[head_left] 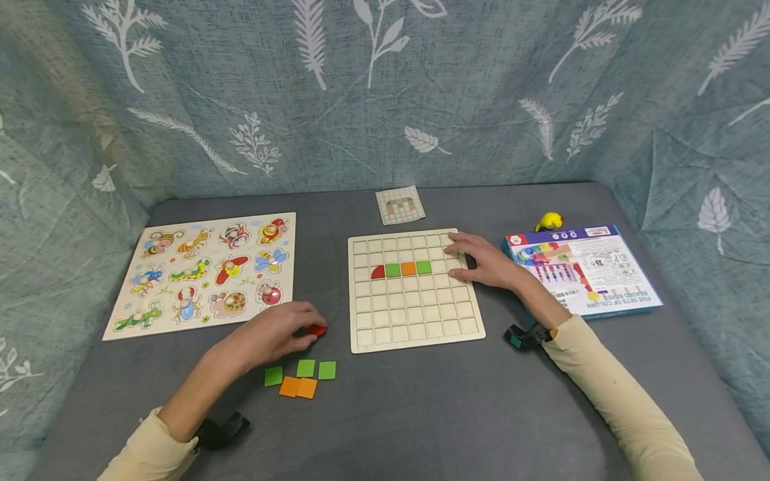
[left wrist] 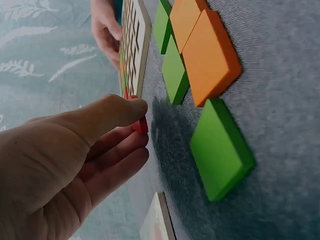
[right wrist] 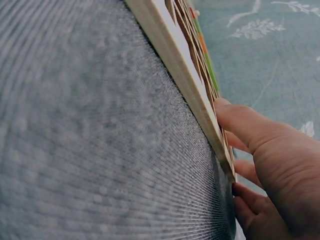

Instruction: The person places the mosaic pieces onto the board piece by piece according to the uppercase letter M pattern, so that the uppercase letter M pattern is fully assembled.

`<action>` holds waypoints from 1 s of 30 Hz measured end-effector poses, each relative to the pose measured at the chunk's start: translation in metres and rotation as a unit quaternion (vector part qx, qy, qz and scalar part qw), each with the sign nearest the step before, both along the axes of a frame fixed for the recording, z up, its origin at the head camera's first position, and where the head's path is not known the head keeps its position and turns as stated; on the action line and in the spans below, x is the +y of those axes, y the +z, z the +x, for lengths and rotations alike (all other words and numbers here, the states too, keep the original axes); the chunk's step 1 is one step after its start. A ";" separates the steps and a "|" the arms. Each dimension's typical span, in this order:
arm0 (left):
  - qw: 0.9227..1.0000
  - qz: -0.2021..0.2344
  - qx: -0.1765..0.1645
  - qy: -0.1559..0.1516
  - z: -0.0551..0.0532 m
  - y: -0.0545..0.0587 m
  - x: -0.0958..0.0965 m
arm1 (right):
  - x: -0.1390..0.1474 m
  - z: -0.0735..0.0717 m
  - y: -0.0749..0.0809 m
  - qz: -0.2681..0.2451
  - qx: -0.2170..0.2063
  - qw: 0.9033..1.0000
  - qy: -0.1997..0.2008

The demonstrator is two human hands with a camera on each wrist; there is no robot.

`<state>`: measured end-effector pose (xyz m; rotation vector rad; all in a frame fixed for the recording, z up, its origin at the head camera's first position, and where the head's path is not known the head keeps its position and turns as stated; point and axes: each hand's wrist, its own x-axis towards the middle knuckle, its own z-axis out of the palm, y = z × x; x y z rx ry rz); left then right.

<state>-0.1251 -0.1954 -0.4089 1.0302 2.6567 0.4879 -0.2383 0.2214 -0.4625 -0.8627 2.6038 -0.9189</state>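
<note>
My left hand pinches a small red tile between thumb and fingers, low over the table left of the wooden grid board. The fingers hide much of that tile. Just nearer to me lie three loose green tiles and two orange tiles, the orange ones overlapping. On the board, one row holds a red tile with a rounded corner, a green tile, an orange tile and another green tile. My right hand rests on the board's right edge with fingers relaxed.
An insect picture puzzle lies at the left. Behind the board is a small pattern card showing a coloured grid. A printed box stands at the right, with a yellow toy behind it. Leaf-patterned cloth hangs around the table.
</note>
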 end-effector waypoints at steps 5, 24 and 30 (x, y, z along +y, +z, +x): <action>1.000 -0.008 0.006 -0.003 -0.015 0.002 0.012 | 0.002 0.000 0.000 -0.004 0.010 1.000 0.002; 0.988 0.007 0.106 -0.113 -0.079 0.000 0.115 | -0.001 -0.001 0.000 0.002 0.001 1.000 0.006; 0.986 0.018 0.111 -0.119 -0.083 0.001 0.128 | 0.001 0.000 0.002 -0.001 -0.002 1.000 0.001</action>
